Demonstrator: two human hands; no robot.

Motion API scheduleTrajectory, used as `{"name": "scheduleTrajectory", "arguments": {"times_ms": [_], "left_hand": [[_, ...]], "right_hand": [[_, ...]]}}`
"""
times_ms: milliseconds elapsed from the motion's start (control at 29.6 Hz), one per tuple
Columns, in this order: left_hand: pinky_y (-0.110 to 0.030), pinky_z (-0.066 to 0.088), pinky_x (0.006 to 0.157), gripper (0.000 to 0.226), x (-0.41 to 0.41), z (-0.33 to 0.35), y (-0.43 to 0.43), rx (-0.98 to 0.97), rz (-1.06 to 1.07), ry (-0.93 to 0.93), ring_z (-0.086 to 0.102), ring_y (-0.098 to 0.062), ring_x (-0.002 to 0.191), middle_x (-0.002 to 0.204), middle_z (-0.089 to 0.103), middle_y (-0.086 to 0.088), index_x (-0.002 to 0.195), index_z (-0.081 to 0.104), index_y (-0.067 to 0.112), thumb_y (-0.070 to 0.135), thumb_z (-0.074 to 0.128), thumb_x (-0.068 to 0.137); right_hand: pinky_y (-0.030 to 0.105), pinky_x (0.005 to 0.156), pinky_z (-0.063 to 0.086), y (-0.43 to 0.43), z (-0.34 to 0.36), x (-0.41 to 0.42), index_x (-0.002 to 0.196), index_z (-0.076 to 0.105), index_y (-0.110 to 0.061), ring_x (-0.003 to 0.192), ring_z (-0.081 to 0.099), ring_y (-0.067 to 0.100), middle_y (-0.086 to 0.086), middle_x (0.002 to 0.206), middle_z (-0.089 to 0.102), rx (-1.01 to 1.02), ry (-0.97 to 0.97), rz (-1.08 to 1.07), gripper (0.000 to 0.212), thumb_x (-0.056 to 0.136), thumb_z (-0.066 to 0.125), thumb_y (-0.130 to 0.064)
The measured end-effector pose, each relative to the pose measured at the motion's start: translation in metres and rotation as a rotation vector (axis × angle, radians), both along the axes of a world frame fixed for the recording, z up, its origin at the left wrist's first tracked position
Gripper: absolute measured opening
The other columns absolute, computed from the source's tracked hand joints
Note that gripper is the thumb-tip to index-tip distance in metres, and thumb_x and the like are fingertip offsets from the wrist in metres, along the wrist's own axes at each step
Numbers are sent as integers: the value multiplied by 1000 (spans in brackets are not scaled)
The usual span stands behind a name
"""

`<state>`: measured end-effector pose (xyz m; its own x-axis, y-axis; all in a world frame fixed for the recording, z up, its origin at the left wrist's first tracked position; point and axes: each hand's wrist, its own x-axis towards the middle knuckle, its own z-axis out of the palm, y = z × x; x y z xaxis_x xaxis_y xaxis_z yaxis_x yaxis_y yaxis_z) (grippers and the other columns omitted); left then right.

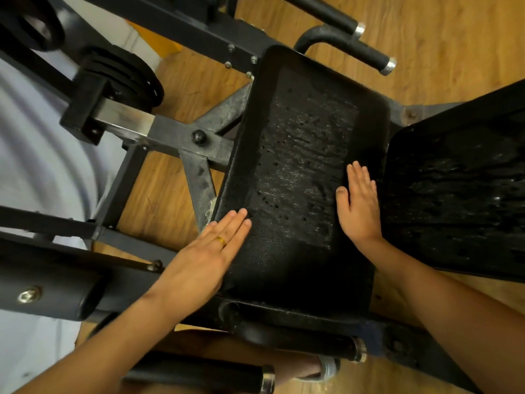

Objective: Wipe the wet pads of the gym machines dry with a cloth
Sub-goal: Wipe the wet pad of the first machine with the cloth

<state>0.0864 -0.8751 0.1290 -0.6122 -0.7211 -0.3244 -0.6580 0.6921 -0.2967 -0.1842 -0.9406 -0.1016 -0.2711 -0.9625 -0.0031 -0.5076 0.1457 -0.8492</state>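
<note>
Black seat pad (301, 155) centre, wet sheen and droplets across middle; second wet pad (460, 194) just beside, right. Right hand (359, 206) flat on seat pad's right edge, fingers straight. Left hand (204, 260) flat on near-left edge (gold ring (221, 240) on finger).

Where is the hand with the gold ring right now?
In the head view, the left hand lies flat on the near left edge of the seat pad, across from the right hand.
</note>
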Motion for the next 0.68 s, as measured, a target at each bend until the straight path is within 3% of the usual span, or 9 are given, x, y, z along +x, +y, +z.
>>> {"name": "scheduleTrajectory", "arguments": {"times_ms": [101,270,338,473,676], "left_hand": [[-47,29,118,100,-9,-15,3,-86,132,85,28,-29,150,165,23,-17,156,27,-1,-10,73,68],[-39,14,123,87,-23,-29,-29,-103,308,268,10,-21,155,169,9,-9,160,6,9,-9,58,92],[-37,9,124,74,-35,-28,-53,-117,366,331,4,-19,156,169,7,-7,161,8,11,-3,49,100],[-44,16,125,59,-47,-30,-77,-149,392,371,7,-24,156,169,14,-7,160,21,14,10,45,106],[-38,12,123,62,-35,-34,-53,-150,382,371,2,-16,154,168,9,-3,159,16,13,17,46,106]], "right_hand": [[35,127,-2,0,1,0,161,21,-14,156,3,13,1,169,14,8,-2,1,56,109,36,-27],[33,126,-3,0,2,0,161,22,-13,156,4,13,1,169,14,3,-4,2,56,109,36,-27],[32,126,-3,0,2,0,161,22,-14,156,4,13,1,169,14,2,-1,-1,56,109,37,-27],[31,126,-4,0,1,0,161,22,-15,156,3,11,0,169,14,4,-4,4,56,109,36,-28],[33,127,-2,0,1,0,161,23,-14,156,3,11,-1,169,15,1,-7,2,56,108,37,-28]]}}
